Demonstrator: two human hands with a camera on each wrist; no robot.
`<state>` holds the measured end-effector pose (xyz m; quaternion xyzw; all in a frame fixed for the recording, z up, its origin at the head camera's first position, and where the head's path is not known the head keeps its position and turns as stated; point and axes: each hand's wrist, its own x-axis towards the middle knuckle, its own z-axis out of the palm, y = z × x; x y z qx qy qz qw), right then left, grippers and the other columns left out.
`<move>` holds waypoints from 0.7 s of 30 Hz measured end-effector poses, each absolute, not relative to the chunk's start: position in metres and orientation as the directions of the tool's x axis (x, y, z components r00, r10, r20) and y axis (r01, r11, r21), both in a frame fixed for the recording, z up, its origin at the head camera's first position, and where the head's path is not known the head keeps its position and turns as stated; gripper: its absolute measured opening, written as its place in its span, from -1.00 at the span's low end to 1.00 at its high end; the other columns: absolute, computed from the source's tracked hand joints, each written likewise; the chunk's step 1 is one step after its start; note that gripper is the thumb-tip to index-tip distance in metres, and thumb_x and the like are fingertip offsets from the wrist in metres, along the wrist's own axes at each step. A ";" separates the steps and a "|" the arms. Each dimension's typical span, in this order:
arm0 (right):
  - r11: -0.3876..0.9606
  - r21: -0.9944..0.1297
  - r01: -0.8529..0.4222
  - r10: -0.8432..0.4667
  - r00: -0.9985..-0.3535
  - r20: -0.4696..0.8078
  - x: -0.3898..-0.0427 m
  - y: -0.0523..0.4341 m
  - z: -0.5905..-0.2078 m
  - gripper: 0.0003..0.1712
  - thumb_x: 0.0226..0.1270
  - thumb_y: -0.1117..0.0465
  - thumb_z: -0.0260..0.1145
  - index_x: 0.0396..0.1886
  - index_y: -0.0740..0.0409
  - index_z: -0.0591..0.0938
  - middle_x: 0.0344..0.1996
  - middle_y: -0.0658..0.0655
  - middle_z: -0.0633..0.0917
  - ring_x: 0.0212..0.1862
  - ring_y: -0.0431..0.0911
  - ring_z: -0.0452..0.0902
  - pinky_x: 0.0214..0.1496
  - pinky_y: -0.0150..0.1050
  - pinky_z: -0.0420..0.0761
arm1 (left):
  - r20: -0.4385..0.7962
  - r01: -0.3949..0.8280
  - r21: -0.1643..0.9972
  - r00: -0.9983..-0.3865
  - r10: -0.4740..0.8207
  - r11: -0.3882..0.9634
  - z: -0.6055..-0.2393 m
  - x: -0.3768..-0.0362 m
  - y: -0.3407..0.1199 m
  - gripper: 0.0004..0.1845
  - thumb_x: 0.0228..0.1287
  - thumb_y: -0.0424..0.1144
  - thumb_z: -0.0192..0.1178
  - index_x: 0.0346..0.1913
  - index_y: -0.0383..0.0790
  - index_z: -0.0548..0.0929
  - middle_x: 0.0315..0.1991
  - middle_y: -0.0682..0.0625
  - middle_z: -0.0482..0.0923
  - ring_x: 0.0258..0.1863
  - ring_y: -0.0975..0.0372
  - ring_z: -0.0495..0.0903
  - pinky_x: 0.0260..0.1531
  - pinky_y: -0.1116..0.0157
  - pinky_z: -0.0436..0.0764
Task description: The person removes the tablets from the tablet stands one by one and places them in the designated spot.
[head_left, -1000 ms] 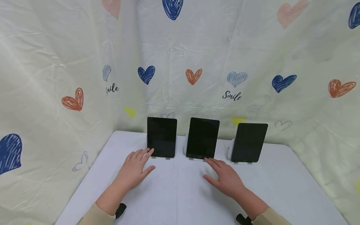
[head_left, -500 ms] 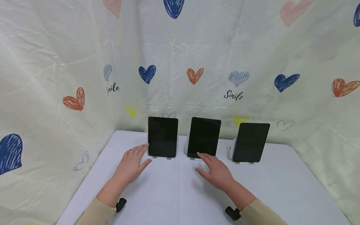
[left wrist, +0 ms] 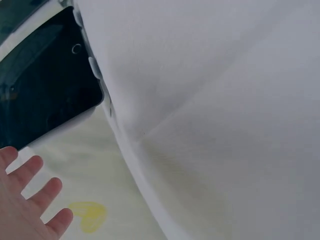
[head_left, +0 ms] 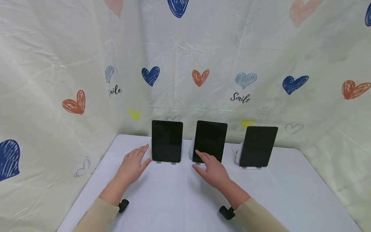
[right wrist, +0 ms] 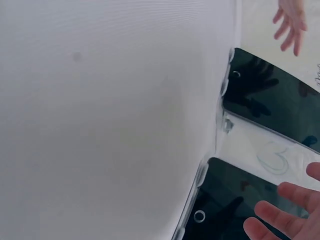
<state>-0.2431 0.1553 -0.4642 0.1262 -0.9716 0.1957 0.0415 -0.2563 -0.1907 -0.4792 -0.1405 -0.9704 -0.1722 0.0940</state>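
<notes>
"Smile" heart backdrop (head_left: pixel 240 98), hands near tablets (head_left: pixel 209 141)

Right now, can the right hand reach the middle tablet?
Probably yes: the right hand is open, right in front of the middle tablet, fingers by its lower edge, with nothing between them.

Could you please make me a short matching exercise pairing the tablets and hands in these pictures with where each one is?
Things:
1. left tablet
2. middle tablet
3. right tablet
4. left hand

Places:
A. no hand near it
B. right hand in front of its lower edge
C. beside the left hand's fingertips
D. over the white table, left of all tablets

Pairs: 1-C, 2-B, 3-A, 4-D
</notes>
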 end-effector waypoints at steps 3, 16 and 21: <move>0.890 -0.386 -0.244 -0.211 -0.969 0.126 -0.248 0.149 -0.464 -0.18 0.36 -0.34 0.17 0.54 -0.27 0.24 0.41 0.07 0.39 0.40 0.07 0.29 0.26 0.16 0.43 | 0.220 0.294 0.323 -0.948 0.230 0.900 -0.479 -0.261 -0.191 -0.25 0.49 0.12 0.02 0.56 -0.15 0.11 0.44 -0.23 0.25 0.41 -0.14 0.21 0.34 -0.19 0.15; 0.858 -0.475 -0.195 -0.158 -0.980 0.117 -0.263 0.125 -0.462 -0.20 0.38 -0.34 0.14 0.54 -0.25 0.24 0.41 0.06 0.40 0.42 0.04 0.27 0.32 0.11 0.39 | 0.231 0.284 0.384 -0.951 0.206 0.879 -0.482 -0.275 -0.195 -0.26 0.50 0.13 -0.02 0.56 -0.17 0.12 0.44 -0.26 0.25 0.41 -0.15 0.20 0.34 -0.19 0.14; 0.839 -0.505 -0.202 -0.160 -0.979 0.126 -0.267 0.119 -0.468 -0.20 0.39 -0.37 0.10 0.54 -0.24 0.24 0.41 0.07 0.40 0.42 0.04 0.27 0.32 0.12 0.38 | 0.221 0.269 0.402 -0.956 0.193 0.875 -0.485 -0.278 -0.195 -0.27 0.52 0.14 -0.05 0.57 -0.15 0.10 0.45 -0.25 0.23 0.42 -0.14 0.19 0.35 -0.19 0.12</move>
